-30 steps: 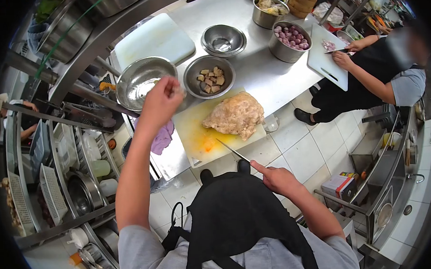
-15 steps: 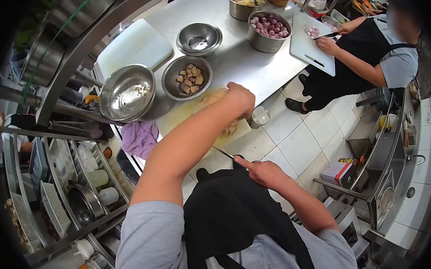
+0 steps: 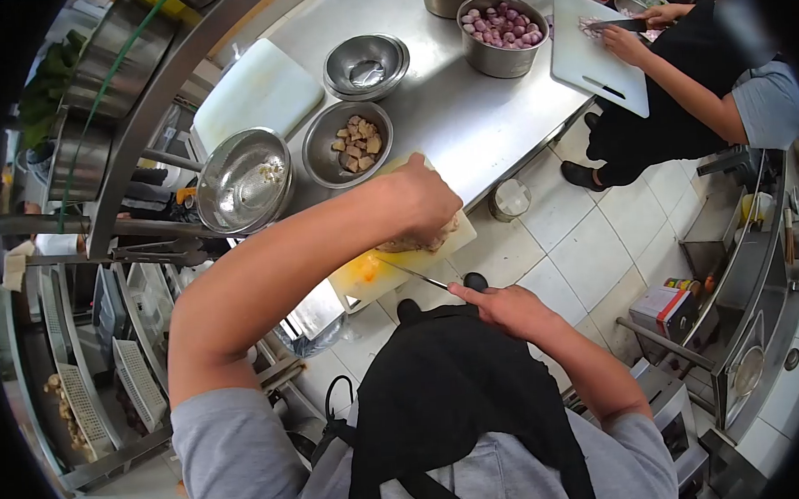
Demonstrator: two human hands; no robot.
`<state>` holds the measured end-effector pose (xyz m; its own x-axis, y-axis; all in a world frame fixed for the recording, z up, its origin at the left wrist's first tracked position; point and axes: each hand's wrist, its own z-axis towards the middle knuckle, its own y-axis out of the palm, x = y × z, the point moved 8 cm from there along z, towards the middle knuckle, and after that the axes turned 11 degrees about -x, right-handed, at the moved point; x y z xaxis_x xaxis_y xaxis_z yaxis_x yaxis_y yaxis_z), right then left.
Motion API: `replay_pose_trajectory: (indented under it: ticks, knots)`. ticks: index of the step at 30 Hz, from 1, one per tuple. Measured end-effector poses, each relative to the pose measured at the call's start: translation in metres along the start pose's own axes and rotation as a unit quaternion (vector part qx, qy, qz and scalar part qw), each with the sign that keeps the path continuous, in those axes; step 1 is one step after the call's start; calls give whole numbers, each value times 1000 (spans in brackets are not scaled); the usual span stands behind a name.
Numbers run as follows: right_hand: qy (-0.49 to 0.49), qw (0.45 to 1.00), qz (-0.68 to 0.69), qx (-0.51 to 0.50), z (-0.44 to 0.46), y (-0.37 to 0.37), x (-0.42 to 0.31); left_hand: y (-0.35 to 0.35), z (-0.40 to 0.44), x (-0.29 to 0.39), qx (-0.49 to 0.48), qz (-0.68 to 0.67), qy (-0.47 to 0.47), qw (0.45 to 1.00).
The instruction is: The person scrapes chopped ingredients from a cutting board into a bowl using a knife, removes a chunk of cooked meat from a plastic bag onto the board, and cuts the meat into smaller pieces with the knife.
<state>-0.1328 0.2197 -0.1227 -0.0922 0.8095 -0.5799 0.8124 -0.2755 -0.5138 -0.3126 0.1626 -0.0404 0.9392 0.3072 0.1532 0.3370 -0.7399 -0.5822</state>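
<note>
My right hand (image 3: 511, 311) is closed round the handle of a knife (image 3: 419, 276), with its index finger stretched along the top. The blade points left over a yellowish cutting board (image 3: 460, 237) at the table's front edge. On that board lies a piece of raw meat (image 3: 413, 242), partly covered by my left hand (image 3: 426, 198). My left hand is curled over the meat and seems to grip it, though its fingertips are hidden. An orange-yellow smear (image 3: 366, 267) marks the board near the knife tip. Just behind my forearm, a steel bowl (image 3: 323, 170) contains cut chunks of meat (image 3: 356, 143).
Nested steel bowls (image 3: 244, 176) and a white cutting board (image 3: 256, 94) are at left; another bowl (image 3: 365, 66) stands behind. A pot (image 3: 502, 59) contains purple-skinned shallots or onions. At right, a co-worker's hands (image 3: 628, 43) chop on a white board (image 3: 570, 55). A can (image 3: 509, 200) is beyond the edge.
The camera view has shifted. My left hand has come slightly closer to my body over the meat, and more of the orange smear shows. The purple cloth has gone from sight; my right hand keeps the knife.
</note>
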Motion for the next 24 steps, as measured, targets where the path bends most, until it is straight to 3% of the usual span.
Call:
replay_pose_trajectory:
  ticks: [4,10,14,19,24]
  knots:
    - [-10,1000,-20,1,3,-5,0,23,-33,8,10,-32,31,999]
    - [-6,998,-56,-14,5,-13,-2,37,-115,12,291,-35,26,956]
    - [10,998,-64,-27,0,-18,-4,59,-149,15,391,8,-13,920]
    - [19,997,-66,-22,-11,-15,-3,118,-135,8,525,78,-62,845]
    - [25,998,-60,1,-25,-9,-6,182,-94,-8,535,54,-101,837]
